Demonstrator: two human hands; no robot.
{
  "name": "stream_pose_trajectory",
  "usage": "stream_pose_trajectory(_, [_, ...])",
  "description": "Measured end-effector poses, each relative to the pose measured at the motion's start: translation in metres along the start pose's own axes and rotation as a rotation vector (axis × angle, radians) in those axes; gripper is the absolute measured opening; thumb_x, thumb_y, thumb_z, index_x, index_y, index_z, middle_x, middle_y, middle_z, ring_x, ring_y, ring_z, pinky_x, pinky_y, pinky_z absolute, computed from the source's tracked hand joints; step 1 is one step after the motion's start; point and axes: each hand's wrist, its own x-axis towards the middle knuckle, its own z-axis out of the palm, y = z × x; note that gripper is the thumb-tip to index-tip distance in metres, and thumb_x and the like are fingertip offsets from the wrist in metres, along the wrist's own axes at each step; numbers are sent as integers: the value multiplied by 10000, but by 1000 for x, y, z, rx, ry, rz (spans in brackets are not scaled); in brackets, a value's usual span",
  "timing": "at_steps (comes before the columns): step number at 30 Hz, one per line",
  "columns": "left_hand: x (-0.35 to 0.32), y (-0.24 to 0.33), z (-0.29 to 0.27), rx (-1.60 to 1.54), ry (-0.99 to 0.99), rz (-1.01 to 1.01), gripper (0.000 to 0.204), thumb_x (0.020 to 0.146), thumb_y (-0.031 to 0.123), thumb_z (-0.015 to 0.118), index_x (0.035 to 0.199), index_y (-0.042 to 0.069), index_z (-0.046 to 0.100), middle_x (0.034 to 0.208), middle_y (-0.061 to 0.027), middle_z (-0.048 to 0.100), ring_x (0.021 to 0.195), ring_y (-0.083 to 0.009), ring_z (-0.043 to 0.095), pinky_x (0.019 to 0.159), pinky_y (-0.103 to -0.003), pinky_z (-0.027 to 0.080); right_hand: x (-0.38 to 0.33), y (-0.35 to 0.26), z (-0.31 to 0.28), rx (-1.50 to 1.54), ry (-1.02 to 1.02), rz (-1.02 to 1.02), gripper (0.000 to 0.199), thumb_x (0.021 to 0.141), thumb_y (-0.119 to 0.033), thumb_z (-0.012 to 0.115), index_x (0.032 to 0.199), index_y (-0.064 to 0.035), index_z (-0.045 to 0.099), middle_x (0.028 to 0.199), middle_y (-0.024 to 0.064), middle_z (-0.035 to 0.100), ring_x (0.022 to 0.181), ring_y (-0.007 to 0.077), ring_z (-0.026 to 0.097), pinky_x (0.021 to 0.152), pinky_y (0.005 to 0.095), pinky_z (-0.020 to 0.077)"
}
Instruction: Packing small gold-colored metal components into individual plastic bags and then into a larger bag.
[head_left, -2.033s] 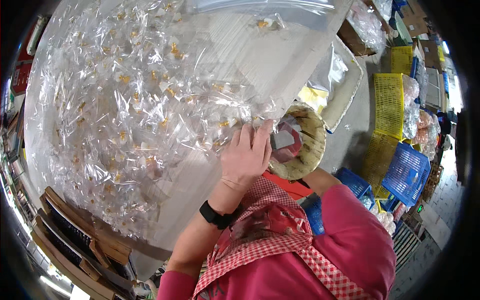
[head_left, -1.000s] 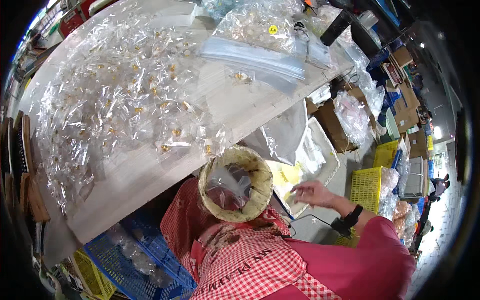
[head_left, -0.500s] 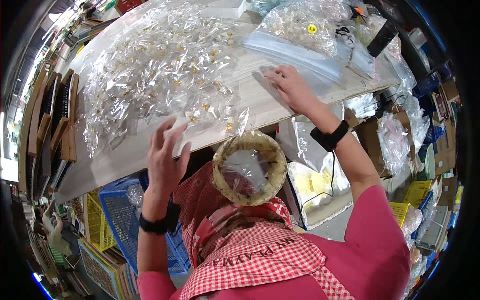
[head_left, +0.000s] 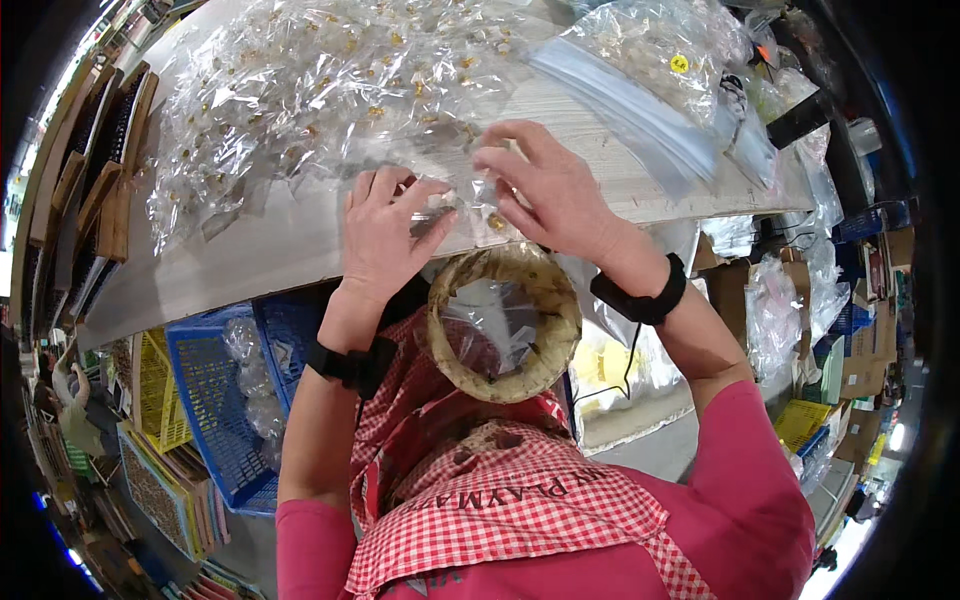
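Both my left hand (head_left: 385, 235) and right hand (head_left: 550, 185) pinch a small clear packet (head_left: 462, 205) with closed fingers at the near edge of the tabletop (head_left: 260, 255), above the round basket (head_left: 503, 322).

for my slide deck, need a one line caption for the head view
Left hand and right hand pinch a small clear packet at the table edge.

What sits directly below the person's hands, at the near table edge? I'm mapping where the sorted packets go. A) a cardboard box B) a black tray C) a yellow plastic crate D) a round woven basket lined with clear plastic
D: the round woven basket lined with clear plastic sits just below the left hand and right hand, against the pale wooden table.
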Motion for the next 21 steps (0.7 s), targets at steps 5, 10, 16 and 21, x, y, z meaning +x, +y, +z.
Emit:
stream_pose_trajectory(5, [1, 0, -5, -39, -1, -32, 275, 750, 305, 759, 992, 195, 692, 981, -46, 578, 946, -269, 535, 803, -404, 428, -5, 22, 23, -117, -112, -129, 333, 859, -250, 663, 1141, -99, 570, 1342, 143, 515, 1292, 340, 452, 977, 439, 416])
stream_pose_trajectory(10, [0, 0, -8, -83, 3, -56, 264, 729, 273, 776, 967, 190, 695, 970, -44, 584, 923, -267, 531, 793, -397, 429, -22, 35, 3, 128, -212, 12, 305, 866, -166, 682, 1126, -51, 571, 1351, 160, 535, 1292, 371, 461, 1036, 437, 386])
stream_pose_trajectory(16, [4, -7, -4, -170, -29, -9, 230, 752, 239, 752, 969, 192, 691, 946, -44, 570, 888, -267, 517, 767, -394, 411, -34, 53, -1, 740, -21, 361, 164, 922, -89, 617, 1071, -24, 600, 1277, 137, 612, 1266, 256, 508, 1058, 390, 378])
stream_pose_trajectory(21, [24, -2, -18, -76, -46, 43, 385, 789, 290, 703, 1163, 211, 659, 1294, -76, 532, 1149, -300, 495, 927, -445, 383, -25, 59, -9, 852, 184, 617, 157, 982, -131, 543, 1097, -40, 600, 1273, 103, 616, 1114, 135, 556, 923, 286, 432])
